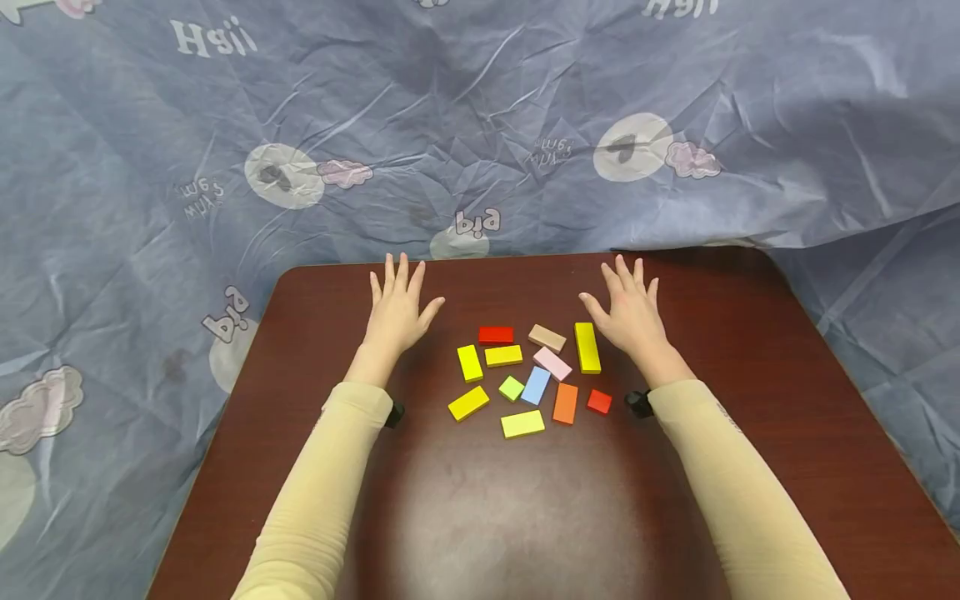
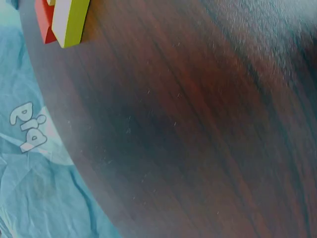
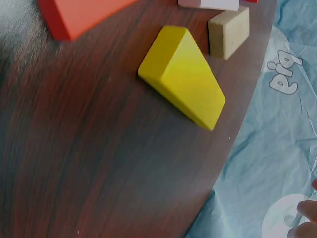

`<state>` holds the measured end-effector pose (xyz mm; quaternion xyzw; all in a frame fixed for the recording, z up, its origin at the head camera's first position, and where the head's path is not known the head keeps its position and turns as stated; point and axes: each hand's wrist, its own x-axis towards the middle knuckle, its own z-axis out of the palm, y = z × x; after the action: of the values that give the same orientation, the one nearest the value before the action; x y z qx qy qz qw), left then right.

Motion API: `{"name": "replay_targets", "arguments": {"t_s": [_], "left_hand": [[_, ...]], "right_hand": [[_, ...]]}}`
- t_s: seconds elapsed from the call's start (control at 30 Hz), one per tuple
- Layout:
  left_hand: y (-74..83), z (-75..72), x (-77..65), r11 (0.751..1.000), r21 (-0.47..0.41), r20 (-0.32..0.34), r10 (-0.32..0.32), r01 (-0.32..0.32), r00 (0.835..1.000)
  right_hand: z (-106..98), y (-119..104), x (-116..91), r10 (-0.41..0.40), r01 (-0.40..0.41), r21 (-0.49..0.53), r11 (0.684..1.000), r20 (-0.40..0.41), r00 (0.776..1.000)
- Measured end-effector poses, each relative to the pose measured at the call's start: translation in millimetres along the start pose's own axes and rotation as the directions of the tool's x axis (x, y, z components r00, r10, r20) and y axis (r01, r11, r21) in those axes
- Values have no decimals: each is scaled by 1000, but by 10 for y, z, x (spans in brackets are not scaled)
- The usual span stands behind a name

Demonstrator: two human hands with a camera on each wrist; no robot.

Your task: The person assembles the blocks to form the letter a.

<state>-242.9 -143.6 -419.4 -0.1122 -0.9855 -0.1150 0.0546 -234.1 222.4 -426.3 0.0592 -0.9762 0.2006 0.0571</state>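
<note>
My left hand (image 1: 395, 315) is spread with straight fingers at the left of a group of colored wooden blocks, holding nothing. To the right of the group my right hand (image 1: 632, 310) is likewise spread and holds nothing; a long yellow block (image 1: 588, 347) lies nearest to it. Between the hands lie a red block (image 1: 497, 335), a tan block (image 1: 547, 337), a pink block (image 1: 552, 364), a blue block (image 1: 536, 386), an orange block (image 1: 566, 403), a small green block (image 1: 512, 388), a small red block (image 1: 599, 401) and several yellow blocks (image 1: 468, 403). Fingertips (image 3: 308, 210) show at the right wrist view's edge.
The blocks lie on a dark brown wooden table (image 1: 510, 500) with rounded far corners. Behind it hangs a grey-blue printed cloth (image 1: 480, 108), which also shows past the table's sides. A dark wrist device (image 1: 639, 404) sits at the right cuff, another (image 1: 394, 414) at the left.
</note>
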Motion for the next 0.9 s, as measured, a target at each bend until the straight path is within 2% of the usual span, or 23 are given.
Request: {"name": "replay_targets", "arguments": {"t_s": [0.33, 0.5, 0.9], "left_hand": [[80, 230, 18, 996, -51, -34, 73, -74, 997], [167, 321, 58, 992, -80, -45, 95, -98, 994], [398, 545, 92, 984, -131, 58, 130, -121, 990]], "right_hand": [[248, -86, -5, -57, 58, 25, 998, -33, 998], [336, -162, -5, -59, 60, 61, 996, -13, 998], [495, -323, 8, -48, 37, 131, 991, 87, 995]]}}
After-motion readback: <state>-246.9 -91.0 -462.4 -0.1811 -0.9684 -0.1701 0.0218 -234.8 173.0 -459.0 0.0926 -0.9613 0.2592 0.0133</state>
